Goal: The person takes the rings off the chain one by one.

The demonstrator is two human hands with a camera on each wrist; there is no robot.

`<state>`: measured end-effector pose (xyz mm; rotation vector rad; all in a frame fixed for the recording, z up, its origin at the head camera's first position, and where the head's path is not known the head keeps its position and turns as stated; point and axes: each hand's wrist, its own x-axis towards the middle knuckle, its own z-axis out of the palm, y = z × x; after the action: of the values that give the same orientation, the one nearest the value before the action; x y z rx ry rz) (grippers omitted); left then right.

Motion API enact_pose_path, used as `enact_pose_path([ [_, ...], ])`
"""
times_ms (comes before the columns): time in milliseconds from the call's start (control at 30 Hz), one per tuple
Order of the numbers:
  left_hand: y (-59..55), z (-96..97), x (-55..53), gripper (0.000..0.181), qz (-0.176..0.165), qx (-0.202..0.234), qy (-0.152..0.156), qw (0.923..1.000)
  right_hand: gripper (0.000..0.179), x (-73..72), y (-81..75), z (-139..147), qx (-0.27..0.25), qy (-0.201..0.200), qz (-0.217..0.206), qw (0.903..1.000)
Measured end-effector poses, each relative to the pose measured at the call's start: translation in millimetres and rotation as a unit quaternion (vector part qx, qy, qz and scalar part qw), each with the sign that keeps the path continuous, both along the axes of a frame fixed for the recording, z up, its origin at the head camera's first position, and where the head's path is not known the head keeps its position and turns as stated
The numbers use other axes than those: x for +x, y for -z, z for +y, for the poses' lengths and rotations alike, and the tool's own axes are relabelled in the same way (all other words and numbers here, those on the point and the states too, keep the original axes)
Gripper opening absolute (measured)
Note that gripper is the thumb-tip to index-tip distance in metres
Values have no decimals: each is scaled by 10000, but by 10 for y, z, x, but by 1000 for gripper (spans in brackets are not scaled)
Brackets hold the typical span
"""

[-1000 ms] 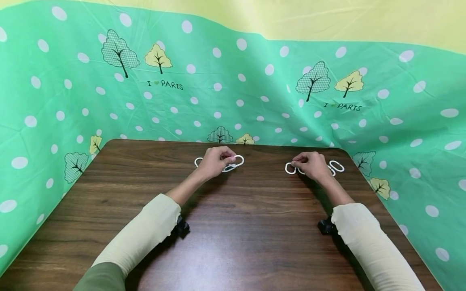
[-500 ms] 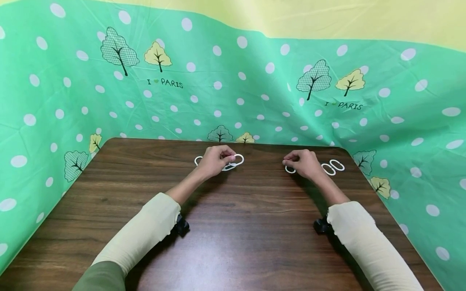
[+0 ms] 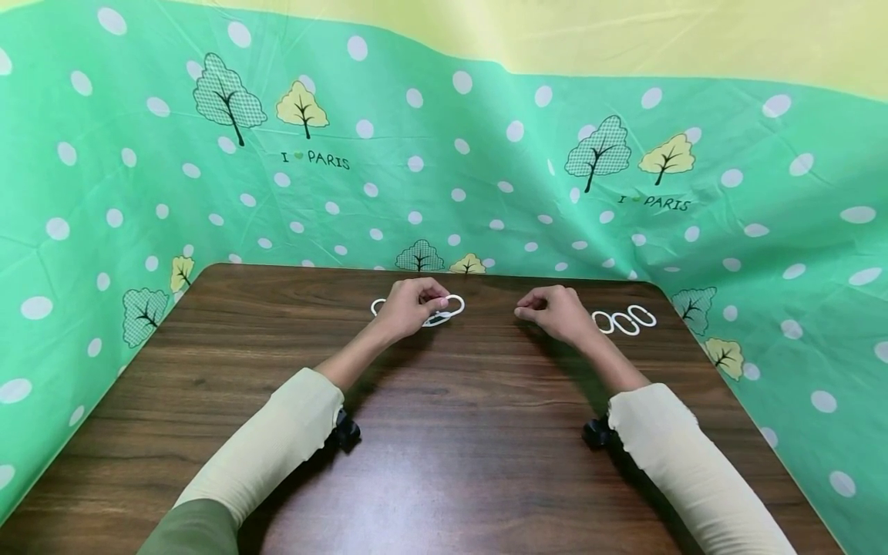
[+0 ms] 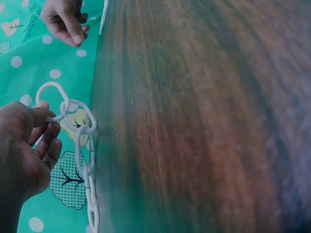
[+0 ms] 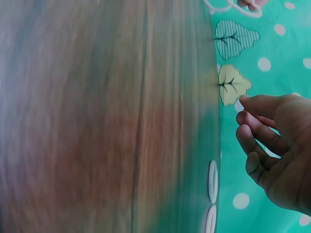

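the right hand point(image 3: 551, 312) has moved nearer the white plastic-looking chain of oval links point(image 4: 85, 129), fingers loosely bent; the left hand point(image 3: 405, 308) pinches the chain's end link; three white oval rings point(image 3: 613, 317) lie right of it.

Bright, fairly even light fills the space; a pale glare pools on the near part of the dark brown wood-grain tabletop point(image 3: 423, 493), and soft shadows lie beneath the cream cloth sleeves point(image 3: 264, 447). Both wrist views look dimmer and hazier, the tabletop smeared with blur.
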<state>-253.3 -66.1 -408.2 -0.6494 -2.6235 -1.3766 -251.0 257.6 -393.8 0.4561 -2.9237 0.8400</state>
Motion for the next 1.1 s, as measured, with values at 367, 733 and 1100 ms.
enact_pose_path([
  [367, 8, -7, -7, 13, 1, -12, 36, 10000, 14, 20, -31, -272, -41, -278, 14, 9996],
  [733, 12, 9, -8, 11, 21, 13, 37, 10000, 14, 44, -107, -563, -239, -555, -14, 9982],
  [1100, 26, 18, 0, 12, 26, -26, 6, 10000, 19, 98, -168, -740, -499, -753, -68, 9959],
])
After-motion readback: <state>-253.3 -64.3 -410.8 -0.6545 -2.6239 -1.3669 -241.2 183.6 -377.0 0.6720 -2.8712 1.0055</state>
